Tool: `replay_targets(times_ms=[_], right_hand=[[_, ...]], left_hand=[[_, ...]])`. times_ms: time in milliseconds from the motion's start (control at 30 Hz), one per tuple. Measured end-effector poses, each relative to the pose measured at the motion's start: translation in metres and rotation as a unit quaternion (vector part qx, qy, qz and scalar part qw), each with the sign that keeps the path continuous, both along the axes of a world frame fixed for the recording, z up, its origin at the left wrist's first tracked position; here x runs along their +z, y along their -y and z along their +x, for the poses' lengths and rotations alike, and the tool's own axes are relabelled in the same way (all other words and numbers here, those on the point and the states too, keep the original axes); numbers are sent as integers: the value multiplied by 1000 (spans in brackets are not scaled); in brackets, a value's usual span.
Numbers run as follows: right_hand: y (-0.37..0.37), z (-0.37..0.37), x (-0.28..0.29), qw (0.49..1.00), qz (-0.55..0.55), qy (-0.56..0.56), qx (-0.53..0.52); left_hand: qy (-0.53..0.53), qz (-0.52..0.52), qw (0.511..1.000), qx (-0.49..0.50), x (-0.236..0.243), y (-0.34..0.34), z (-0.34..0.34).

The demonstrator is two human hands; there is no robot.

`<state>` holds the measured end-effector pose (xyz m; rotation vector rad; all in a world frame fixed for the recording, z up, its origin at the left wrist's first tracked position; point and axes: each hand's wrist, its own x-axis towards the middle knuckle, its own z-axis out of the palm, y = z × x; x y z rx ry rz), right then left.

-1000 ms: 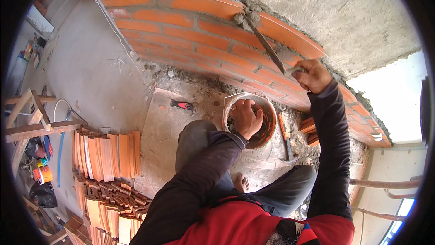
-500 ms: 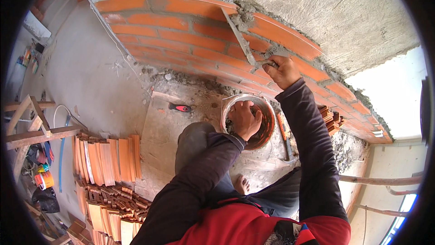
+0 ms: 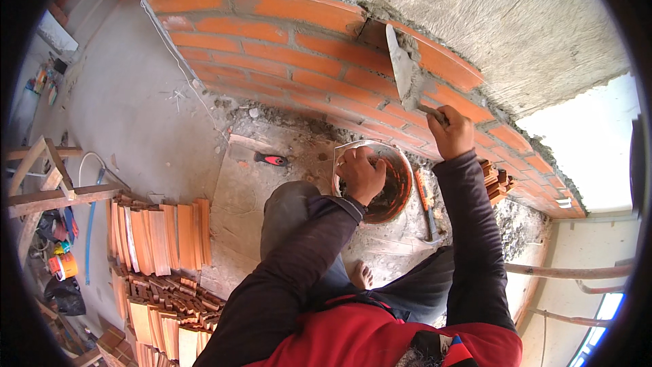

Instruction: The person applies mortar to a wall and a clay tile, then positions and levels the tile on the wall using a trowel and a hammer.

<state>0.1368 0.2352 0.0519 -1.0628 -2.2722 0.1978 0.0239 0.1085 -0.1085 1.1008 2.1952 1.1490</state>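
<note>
My right hand (image 3: 451,132) grips the handle of a trowel (image 3: 403,76) in front of the brick wall (image 3: 299,48). Its pale blade points up toward the wall's top course, with grey mortar (image 3: 407,44) on it. Over the mouth of a round bucket (image 3: 399,212) on the floor is my left hand (image 3: 361,174). Its fingers curl downward and their tips are hidden, so whatever they hold does not show. Dark grey mortar and an orange-stained inner wall are visible inside the bucket.
A hammer (image 3: 428,207) lies right of the bucket, and a tool with a red-black handle (image 3: 273,160) lies left. Stacked orange bricks (image 3: 159,234) stand at lower left by a wooden frame (image 3: 61,197). More bricks (image 3: 497,182) sit near the wall. A string (image 3: 178,61) runs down the left side.
My right hand has drawn the trowel right and slightly down from the top course. The blade has turned from edge-on to show its face. My left hand stays over the bucket.
</note>
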Motion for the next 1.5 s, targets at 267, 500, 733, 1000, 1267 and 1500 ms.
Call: replay_targets(times_ms=[267,500,733,1000,1267,1500], right_hand=[[49,2,135,989,-105,73,70],[-27,-36,213,887,-333,169,273],[-53,-57,233,926,-304,193,114],[4,-37,222,960,-167,224,33],[-1,-50,182,942,116,312,35],[-1,-58,188,944,103,312,8]], left_hand=[[-5,6,999,32,-14,-10,-6],[-16,-17,998,54,-16,-17,-1],[20,-38,998,52,-8,-19,-5],[61,-39,996,57,-8,-23,-8],[98,-60,992,50,-1,-26,-9],[71,-55,994,61,1,-25,-9]])
